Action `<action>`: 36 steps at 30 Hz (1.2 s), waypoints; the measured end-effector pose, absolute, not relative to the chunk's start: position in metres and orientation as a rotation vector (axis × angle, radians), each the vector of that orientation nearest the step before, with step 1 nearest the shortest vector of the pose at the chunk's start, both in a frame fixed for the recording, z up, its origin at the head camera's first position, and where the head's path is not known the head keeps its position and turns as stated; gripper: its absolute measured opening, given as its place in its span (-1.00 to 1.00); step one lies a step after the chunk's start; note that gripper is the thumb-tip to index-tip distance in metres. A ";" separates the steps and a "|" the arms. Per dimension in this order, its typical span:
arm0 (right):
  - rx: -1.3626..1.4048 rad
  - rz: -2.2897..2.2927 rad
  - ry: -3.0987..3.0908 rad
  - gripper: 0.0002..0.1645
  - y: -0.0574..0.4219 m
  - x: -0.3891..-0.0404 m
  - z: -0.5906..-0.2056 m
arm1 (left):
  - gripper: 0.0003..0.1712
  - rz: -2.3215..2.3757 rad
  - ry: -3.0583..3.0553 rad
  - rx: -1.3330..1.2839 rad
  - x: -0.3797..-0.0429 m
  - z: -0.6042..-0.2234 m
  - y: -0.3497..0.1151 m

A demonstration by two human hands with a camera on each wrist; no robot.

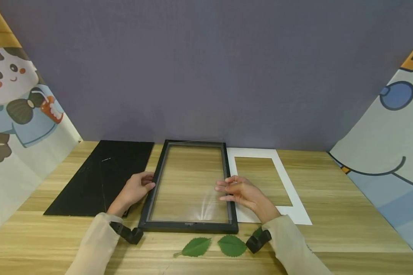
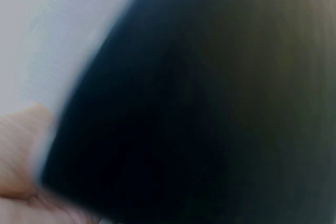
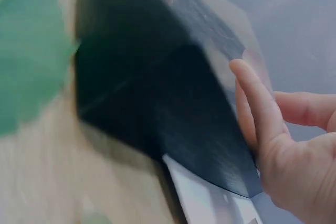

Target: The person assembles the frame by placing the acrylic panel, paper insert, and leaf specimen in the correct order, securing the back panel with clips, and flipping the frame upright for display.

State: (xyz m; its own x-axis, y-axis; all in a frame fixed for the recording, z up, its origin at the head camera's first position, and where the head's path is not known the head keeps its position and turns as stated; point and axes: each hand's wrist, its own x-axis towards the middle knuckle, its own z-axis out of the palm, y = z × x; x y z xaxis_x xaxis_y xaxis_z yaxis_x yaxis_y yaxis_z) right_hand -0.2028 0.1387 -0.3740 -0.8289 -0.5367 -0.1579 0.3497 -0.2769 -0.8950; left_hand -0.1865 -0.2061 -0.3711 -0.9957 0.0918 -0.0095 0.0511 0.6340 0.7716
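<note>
My left hand (image 1: 135,189) holds the left rail of a black picture frame (image 1: 189,227), its thumb at the outer edge. In the left wrist view the frame's dark corner (image 2: 121,145) is blurred and hides most of the fingers. A clear plastic sheet (image 1: 192,179) lies over the frame's opening, its top edge bowing slightly above the far rail. My right hand (image 1: 246,193) is over the right rail, with spread fingers reaching in over the sheet. The right wrist view shows these fingers (image 3: 262,108) beside the sheet's edge.
A black backing board (image 1: 89,183) lies left of the frame, partly under the left forearm. To the right is a white mat (image 1: 289,179) with a cut-out window. Green leaves (image 1: 232,245) lie along the near side of the wooden table (image 1: 347,214). A grey wall (image 1: 206,68) rises behind.
</note>
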 end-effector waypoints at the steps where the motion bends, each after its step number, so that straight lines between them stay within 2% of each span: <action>1: -0.236 -2.129 1.433 -0.66 0.139 -0.203 -0.374 | -0.50 1.319 2.795 0.125 -0.186 -0.371 -0.206; 7: -0.235 -2.114 1.484 -0.69 0.139 -0.203 -0.374 | -0.50 1.321 2.794 0.131 -0.186 -0.372 -0.207; 11: -0.237 -2.041 1.660 -0.82 0.140 -0.204 -0.374 | -0.49 1.317 2.791 0.123 -0.186 -0.372 -0.208; 16: -0.189 -1.875 1.940 -0.53 0.140 -0.203 -0.368 | -0.49 1.321 2.778 0.112 -0.187 -0.372 -0.208; 25: -0.125 -1.798 2.150 -0.57 0.134 -0.199 -0.362 | -0.48 1.317 2.771 0.106 -0.188 -0.373 -0.206; 32: -0.112 -1.803 2.172 -0.28 0.132 -0.198 -0.363 | -0.48 1.312 2.778 0.111 -0.189 -0.373 -0.207; 36: -0.123 -1.779 2.187 -0.27 0.131 -0.198 -0.362 | -0.48 1.310 2.783 0.105 -0.189 -0.373 -0.207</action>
State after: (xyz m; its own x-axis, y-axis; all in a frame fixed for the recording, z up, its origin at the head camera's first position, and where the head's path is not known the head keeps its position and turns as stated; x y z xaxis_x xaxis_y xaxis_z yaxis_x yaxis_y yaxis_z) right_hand -0.1976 0.1311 -0.3621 -0.9456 -0.2640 -0.1903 0.1326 0.2215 -0.9661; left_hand -0.1890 -0.2065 -0.3731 -0.9956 0.0891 -0.0288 0.0346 0.6356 0.7713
